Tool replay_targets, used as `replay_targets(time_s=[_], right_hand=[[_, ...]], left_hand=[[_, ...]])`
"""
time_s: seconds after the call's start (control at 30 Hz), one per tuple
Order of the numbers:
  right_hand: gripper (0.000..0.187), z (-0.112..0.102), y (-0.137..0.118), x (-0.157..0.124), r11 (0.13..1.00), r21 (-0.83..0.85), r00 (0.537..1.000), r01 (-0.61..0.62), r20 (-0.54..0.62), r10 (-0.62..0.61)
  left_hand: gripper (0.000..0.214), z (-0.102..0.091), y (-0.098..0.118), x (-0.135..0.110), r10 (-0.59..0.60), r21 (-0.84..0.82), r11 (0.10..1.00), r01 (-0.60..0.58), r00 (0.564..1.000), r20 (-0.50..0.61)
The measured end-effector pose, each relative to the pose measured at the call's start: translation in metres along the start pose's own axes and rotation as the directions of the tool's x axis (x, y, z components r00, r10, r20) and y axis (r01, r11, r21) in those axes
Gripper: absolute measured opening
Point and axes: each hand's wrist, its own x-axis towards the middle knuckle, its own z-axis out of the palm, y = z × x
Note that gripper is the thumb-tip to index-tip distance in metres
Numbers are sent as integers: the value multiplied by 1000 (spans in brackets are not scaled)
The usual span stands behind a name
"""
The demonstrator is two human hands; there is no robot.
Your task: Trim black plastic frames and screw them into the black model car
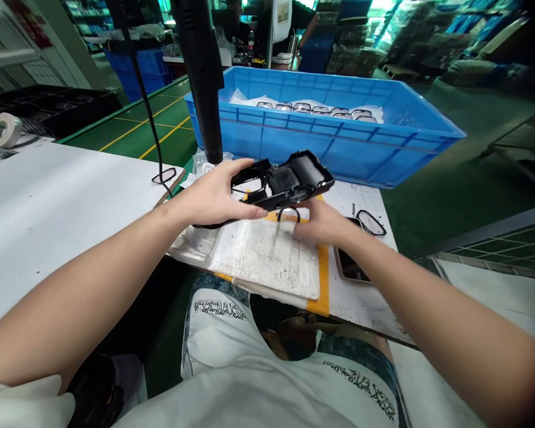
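My left hand (216,196) grips a black plastic housing (285,178) by its left end and holds it tilted above a white pad (267,261) on the work board. Under the housing's right side is my right hand (318,223), fingers closed on tweezers (280,229) whose tip points down at the pad. A thin black frame-shaped part (371,222) lies just right of my right hand, and another one (164,175) lies to the left beside a hanging cable.
A large blue crate (383,148) with clear lens parts on white sheets stands behind the board. A black pole (200,77) rises beside it. A phone (350,267) lies on the board. White tabletop (49,202) and a tape roll (2,129) are at left. Another person stands far back.
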Motion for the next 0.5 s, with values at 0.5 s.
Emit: replay_targets(time_s=[0.5], right_hand=[[90,-36,31,-141,923,184,910,-338,-185,370]], left_hand=[[108,30,-22,-15,69,277,946,-171,937,343]])
